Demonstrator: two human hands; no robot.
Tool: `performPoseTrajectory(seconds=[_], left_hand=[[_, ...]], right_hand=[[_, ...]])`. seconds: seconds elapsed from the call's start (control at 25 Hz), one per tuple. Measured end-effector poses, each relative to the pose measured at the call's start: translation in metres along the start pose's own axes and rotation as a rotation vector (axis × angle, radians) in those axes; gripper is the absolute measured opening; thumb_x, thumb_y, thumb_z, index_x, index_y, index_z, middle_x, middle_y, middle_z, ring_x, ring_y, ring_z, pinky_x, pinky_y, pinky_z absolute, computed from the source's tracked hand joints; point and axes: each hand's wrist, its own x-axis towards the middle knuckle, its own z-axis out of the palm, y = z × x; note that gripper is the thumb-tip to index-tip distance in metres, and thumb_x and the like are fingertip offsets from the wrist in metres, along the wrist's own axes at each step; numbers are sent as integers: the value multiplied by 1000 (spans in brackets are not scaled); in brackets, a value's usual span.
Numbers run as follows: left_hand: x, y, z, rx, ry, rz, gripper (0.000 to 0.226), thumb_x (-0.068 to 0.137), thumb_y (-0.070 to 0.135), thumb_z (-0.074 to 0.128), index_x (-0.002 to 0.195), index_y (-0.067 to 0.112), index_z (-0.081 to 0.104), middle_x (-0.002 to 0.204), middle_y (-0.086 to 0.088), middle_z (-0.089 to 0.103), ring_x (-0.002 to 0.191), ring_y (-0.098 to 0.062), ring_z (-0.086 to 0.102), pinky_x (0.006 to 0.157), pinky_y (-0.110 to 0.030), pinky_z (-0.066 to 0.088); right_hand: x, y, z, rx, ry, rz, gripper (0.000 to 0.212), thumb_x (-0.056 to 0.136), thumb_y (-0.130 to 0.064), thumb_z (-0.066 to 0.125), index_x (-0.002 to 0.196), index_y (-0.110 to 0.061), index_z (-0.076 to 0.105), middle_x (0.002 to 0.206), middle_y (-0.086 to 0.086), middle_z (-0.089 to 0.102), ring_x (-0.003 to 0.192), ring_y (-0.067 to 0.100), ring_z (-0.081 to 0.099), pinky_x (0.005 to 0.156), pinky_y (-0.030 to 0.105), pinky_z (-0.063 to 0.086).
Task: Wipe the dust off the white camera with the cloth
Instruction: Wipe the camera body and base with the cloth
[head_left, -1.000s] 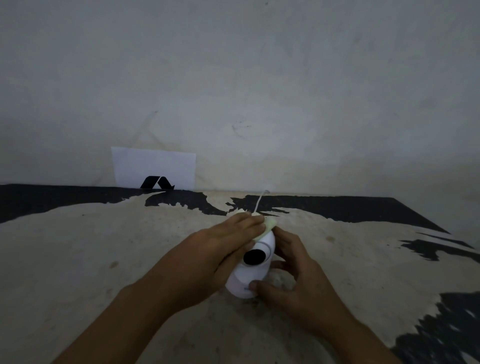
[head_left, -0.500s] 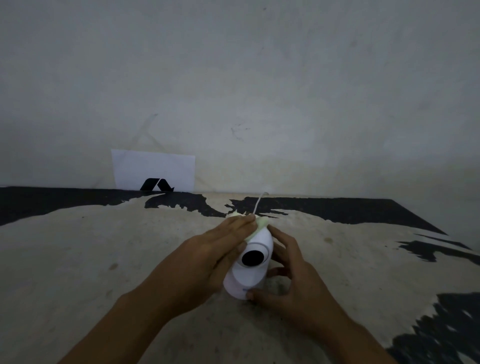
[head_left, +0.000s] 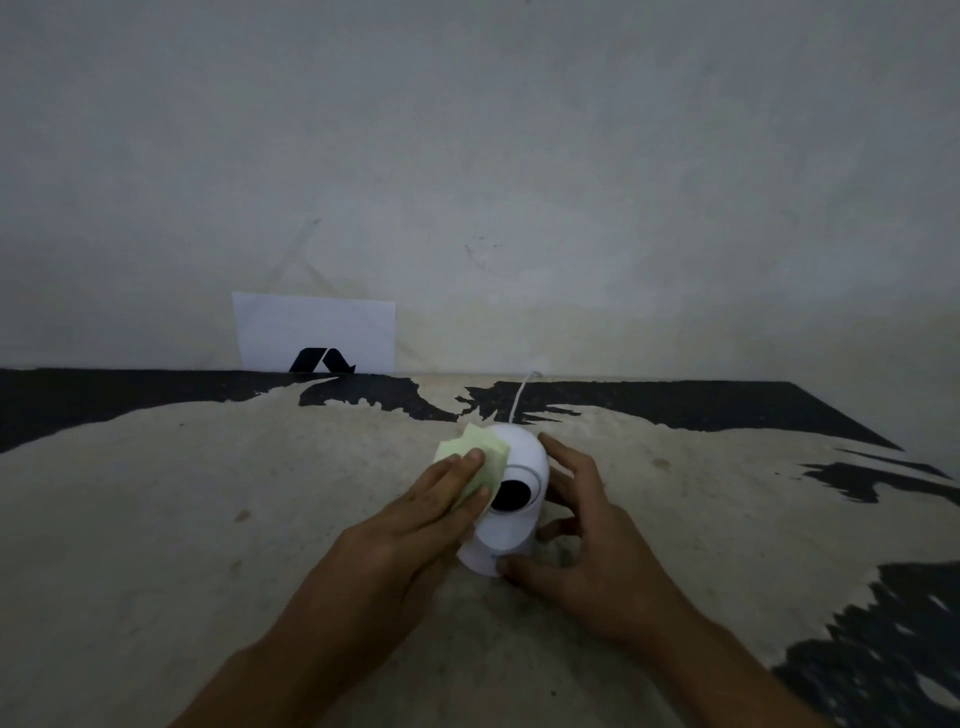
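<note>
Hands: left hand (head_left: 415, 519) presses the cloth (head_left: 475, 457) flat with its fingers onto the camera's left side; right hand (head_left: 587, 535) is cupped around the base, thumb at the front, steadying it.
Camera: white camera (head_left: 511, 519) stands upright mid-bench, dark lens facing the person.
Tip: I'd keep strokes light and curved round the dome, go easy near the lens, and keep that base pinned so it won't tip.
Count: two hands, one cloth, one camera, one white cable (head_left: 519, 397) running back, one paper sheet (head_left: 314, 330) against the wall.
Bench: bench (head_left: 208, 519) is worn, pale with black patches.
</note>
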Motion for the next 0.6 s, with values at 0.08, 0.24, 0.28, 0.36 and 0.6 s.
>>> performPoseTrajectory(seconds=[0.08,0.24,0.28,0.36,0.6], left_hand=[[0,3,-1,-39,52,-32,41,84,26,49,126,27,51,142,4,41,129,-9,40,104,-20,35],[6,12,-1,-86,125,-94,29,82,30,54,106,21,67,128,1,56,103,-1,56,91,-9,44],[7,14,-1,-96,144,-111,28,81,30,55,103,20,68,121,2,59,98,0,57,89,-6,43],[6,16,0,-126,221,-153,29,78,29,55,101,17,68,112,6,60,98,5,53,88,0,38],[11,17,10,-304,359,-374,18,72,18,74,89,21,72,91,10,68,86,1,62,75,-12,51]], right_hand=[[-1,0,0,6,9,2,97,68,-28,84,130,-60,18,126,-41,46,113,-18,47,82,12,50],[-1,0,3,7,22,11,97,68,-30,84,132,-57,16,134,-28,45,118,-13,46,86,14,50],[-1,0,3,6,26,9,97,68,-30,84,132,-57,16,134,-28,45,118,-15,45,86,12,50],[-1,1,3,3,25,3,96,68,-30,84,131,-59,16,132,-31,44,117,-19,43,84,9,48],[0,3,4,5,30,-21,95,69,-26,84,132,-53,19,130,-34,43,115,-20,43,83,7,47]])
